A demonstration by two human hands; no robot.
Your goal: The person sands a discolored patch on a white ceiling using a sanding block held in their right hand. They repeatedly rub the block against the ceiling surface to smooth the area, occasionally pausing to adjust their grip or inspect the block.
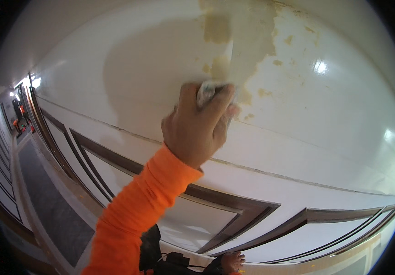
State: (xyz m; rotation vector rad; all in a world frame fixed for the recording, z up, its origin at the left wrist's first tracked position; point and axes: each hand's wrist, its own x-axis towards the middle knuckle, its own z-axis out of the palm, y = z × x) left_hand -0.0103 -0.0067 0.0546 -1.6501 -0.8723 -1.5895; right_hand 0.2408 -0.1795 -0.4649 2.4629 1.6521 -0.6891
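Note:
My left hand [195, 121], in an orange sleeve, is raised against a glossy cream wall panel [321, 123]. Its fingers are closed around a small whitish, crumpled piece [204, 95], perhaps cloth or paper; blur and the fingers hide most of it. Just above and right of the hand runs a rough patch [241, 50] of tan stains and dull greyish filler. A thin horizontal crack or seam [271, 173] crosses the wall below the hand. My right hand is out of view.
Dark brown moulding [225, 197] frames panels low on the wall. What looks like a bare foot [233, 262] is near the wall's base, beside a black box [178, 259] with a cable. Leftward, a corridor with a grey floor strip [50, 197] leads to people in orange [17, 124].

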